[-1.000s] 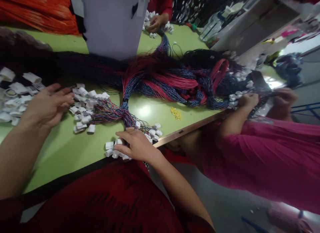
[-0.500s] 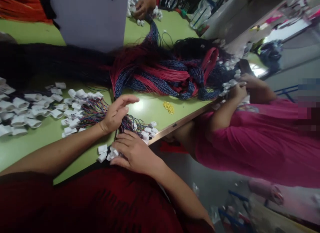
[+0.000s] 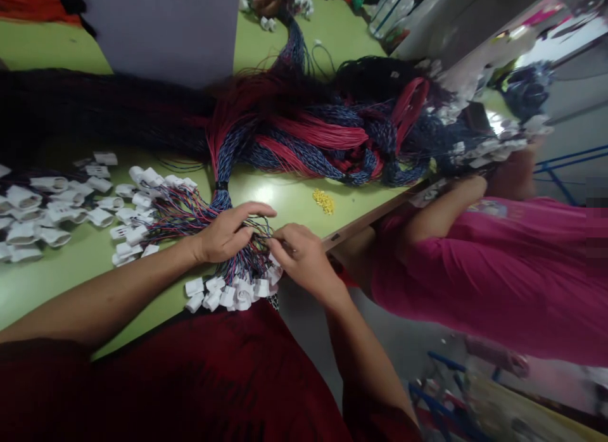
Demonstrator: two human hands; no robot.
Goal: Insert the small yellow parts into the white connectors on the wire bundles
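A bundle of thin blue, red and dark wires [image 3: 244, 263] fans out on the green table, with white plastic connectors [image 3: 228, 295] at the wire ends near the front edge. My left hand [image 3: 227, 234] rests over the bundle, its fingers stretched forward and thumb apart. On the right side of the fan, my right hand [image 3: 304, 255] pinches a few wires between thumb and fingers. To the left of the bundle lie more white connectors [image 3: 130, 236] on wires from the same bundle. A black tie [image 3: 221, 185] binds the bundle just beyond my left hand.
Thick hanks of red and blue wire [image 3: 313, 135] lie across the table behind my hands. A small pile of yellow pieces [image 3: 323, 201] sits near the right edge. A co-worker in pink [image 3: 475, 271] is at the right; another person's hand [image 3: 270, 0] is at the back.
My right hand has moved right and away from me, off the front connectors, and now pinches wires. My left hand stays nearly in place. The pink-clad co-worker's hands have shifted right with connectors.
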